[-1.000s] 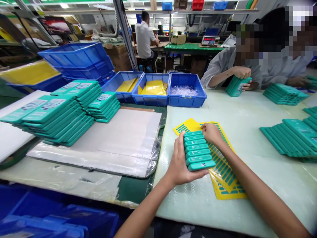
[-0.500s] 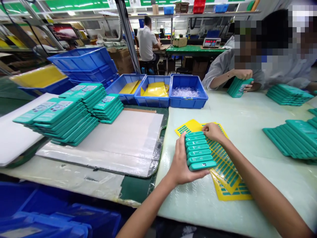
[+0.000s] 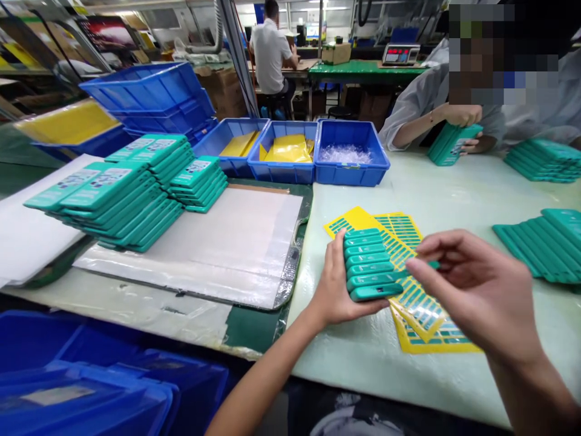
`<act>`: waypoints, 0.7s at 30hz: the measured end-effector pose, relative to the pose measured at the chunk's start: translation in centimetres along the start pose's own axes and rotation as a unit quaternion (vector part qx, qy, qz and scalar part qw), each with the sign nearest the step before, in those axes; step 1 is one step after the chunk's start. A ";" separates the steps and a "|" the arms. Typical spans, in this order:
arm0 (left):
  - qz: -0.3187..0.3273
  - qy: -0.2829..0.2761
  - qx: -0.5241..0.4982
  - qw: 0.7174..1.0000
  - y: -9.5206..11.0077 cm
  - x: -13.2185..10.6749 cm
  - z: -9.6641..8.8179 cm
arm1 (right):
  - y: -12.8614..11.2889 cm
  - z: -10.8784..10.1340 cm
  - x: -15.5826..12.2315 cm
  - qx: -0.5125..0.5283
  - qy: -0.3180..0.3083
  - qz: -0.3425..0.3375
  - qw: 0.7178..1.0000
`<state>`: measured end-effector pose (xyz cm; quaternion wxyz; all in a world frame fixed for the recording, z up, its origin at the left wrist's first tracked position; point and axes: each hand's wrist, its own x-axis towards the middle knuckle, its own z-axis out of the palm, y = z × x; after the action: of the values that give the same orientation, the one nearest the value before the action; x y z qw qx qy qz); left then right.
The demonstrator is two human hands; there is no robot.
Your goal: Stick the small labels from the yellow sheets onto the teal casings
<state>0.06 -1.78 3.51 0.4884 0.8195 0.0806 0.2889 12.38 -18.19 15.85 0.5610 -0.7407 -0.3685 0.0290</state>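
My left hand [image 3: 336, 281] is wrapped round a stack of several flat green plastic cases [image 3: 368, 257], their narrow ends facing up and toward me. The lowest case shows a small dark port on its end. My right hand [image 3: 476, 284] is raised close to the camera, just right of the stack, with thumb and forefinger drawn together. A bit of green shows by the fingertips, but what they pinch is not clear. Under and behind the hands lie overlapping yellow sheets [image 3: 436, 346] printed with rows of green strips.
On the left, piles of green cases [image 3: 122, 200] stand on a white board [image 3: 245, 242]. Blue bins [image 3: 351, 172] at the back hold yellow sheets and clear bits. More green cases [image 3: 535, 248] lie at right. Across the table a co-worker's hands [image 3: 463, 115] hold green cases.
My right hand has come away from the far end of the stack, moving right and nearer the camera. My left hand keeps its hold on the cases. The camera view has tipped down slightly.
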 end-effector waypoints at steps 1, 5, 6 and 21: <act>-0.005 -0.001 -0.001 1.000 0.1 0.0 0.0 | -0.6 0.5 -1.3 -0.018 0.002 -0.016 1.000; -0.008 0.001 -0.002 1.000 0.1 0.0 0.1 | -0.7 2.3 -3.5 -0.056 -0.028 -0.054 0.997; -0.007 0.001 -0.003 1.000 0.1 0.1 0.1 | -0.5 2.6 -3.5 -0.062 -0.035 -0.059 0.996; 0.003 -0.003 -0.013 1.000 0.0 0.2 -0.1 | -0.4 3.3 -3.4 -0.106 -0.062 -0.093 0.988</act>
<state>0.17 -1.65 3.56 0.4987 0.8138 0.0726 0.2893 8.16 -17.44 13.68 0.4554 -0.7557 -0.4704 -0.0167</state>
